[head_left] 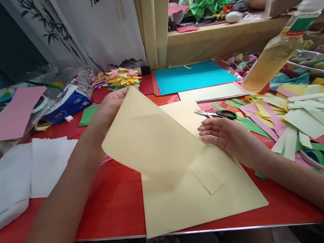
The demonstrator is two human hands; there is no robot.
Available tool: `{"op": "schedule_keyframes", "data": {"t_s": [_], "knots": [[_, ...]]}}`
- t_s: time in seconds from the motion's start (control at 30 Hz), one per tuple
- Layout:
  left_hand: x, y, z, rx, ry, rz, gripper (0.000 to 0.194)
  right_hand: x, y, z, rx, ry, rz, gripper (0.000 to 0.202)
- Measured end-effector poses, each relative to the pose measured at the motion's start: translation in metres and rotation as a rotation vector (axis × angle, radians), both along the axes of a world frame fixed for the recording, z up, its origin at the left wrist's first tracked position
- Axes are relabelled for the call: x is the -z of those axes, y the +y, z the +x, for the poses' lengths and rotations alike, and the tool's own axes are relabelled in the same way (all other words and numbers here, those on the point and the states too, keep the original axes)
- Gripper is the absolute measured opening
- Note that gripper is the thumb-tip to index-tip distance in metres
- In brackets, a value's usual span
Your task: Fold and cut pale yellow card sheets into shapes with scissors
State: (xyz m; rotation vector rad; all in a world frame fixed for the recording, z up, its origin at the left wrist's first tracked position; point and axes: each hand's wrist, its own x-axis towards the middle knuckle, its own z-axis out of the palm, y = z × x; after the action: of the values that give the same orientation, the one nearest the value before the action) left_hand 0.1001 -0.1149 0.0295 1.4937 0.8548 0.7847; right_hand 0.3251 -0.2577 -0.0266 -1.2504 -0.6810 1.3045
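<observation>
My left hand (111,110) pinches the top corner of a pale yellow paper sheet (149,139), which is lifted and tilted over the table. Beneath it lies a larger pale yellow sheet (199,209), its near edge reaching past the table's front edge. A small pale yellow square (210,173) rests on that sheet. My right hand (225,134) is palm inward at the right side of the sheets, fingers extended and apart from the lifted paper's corner or just beside it. Black-handled scissors (224,114) lie just beyond my right fingers.
Paper strips (307,116) in several colours are heaped at right. A tilted-looking bottle (274,56) stands behind them. Blue sheets (194,76) lie at the back. White tissues (46,165) and pink paper (16,114) are at left, near a folded-paper pile (123,78).
</observation>
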Motion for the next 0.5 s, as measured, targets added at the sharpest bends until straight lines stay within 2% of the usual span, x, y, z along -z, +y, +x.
{"op": "schedule_keyframes", "data": {"t_s": [0.07,0.17,0.23,0.3,0.4,0.5], "knots": [[0.006,-0.01,0.01,0.016,0.034,-0.026,0.011,-0.001,0.001,-0.001,-0.04,0.018,-0.006,0.017],[0.024,-0.023,0.027,0.075,0.137,-0.026,0.011,-0.004,0.0,-0.004,-0.134,0.008,-0.063,0.023],[0.037,-0.035,0.039,0.094,0.256,0.113,0.01,-0.004,-0.001,-0.006,-0.187,-0.009,-0.092,0.026],[0.045,-0.05,0.049,0.12,0.285,0.23,0.008,-0.004,-0.003,-0.008,-0.245,-0.021,-0.095,0.027],[0.048,-0.072,0.059,0.115,0.253,0.288,0.009,-0.002,-0.007,-0.008,-0.323,-0.048,-0.115,0.028],[0.047,-0.087,0.063,0.113,0.252,0.28,0.009,0.0,-0.009,-0.008,-0.302,-0.111,-0.107,0.028]]}}
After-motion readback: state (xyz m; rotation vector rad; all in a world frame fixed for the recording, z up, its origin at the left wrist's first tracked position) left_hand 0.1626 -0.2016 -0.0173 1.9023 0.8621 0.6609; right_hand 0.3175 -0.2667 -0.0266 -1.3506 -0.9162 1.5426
